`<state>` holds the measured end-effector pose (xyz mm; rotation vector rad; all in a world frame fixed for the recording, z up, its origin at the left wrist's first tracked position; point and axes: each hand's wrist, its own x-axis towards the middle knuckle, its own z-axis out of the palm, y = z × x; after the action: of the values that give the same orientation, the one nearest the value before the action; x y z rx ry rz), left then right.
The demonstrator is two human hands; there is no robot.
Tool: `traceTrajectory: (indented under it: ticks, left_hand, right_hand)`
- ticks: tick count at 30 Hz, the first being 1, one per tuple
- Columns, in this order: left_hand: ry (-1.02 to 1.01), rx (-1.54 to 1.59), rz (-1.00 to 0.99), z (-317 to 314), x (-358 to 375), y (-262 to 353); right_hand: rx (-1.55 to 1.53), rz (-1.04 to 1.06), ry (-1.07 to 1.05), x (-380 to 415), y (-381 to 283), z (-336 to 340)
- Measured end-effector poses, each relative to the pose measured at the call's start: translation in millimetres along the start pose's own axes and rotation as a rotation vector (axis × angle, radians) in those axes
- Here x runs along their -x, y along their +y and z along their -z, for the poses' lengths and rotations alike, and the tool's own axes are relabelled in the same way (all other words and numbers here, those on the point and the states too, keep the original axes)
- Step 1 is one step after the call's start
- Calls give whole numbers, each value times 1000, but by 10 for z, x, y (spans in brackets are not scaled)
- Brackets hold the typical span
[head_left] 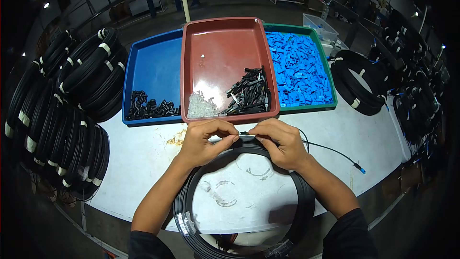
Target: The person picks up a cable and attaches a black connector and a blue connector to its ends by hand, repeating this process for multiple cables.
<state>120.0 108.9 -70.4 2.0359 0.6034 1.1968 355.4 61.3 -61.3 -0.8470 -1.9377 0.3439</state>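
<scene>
A large coil of black cable (306, 196) lies in front of me, its near part hanging over the table edge, with clear tape around it. Above its far rim my left hand (208, 139) is closed in a pinch; whatever is between those fingertips is too small to make out. Facing it, my right hand (280, 143) pinches a small black connector (244, 133), which shows between the two hands. To the right, a loose cable end with a blue-tipped connector (360, 168) rests on the white table (330, 136).
Behind my hands stand a blue tray (155, 62) with black parts, a red tray (220, 48) with clear and black parts, and a green tray (330, 93) full of blue connectors. More cable coils stack at left (62, 139) and right (359, 84).
</scene>
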Motion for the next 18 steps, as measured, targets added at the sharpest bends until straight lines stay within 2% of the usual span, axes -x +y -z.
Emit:
traceTrajectory:
  ticks: [7,12,18]
  left_hand:
    - [10,-2,-2,-2,15,-17]
    - [24,93,88,-14,30,4]
    - [-5,56,101,-25,19,59]
  right_hand:
    - [6,47,-2,12,31,-22]
    - [24,62,-14,22,9,-26]
    - [23,61,-37,28,34,-24]
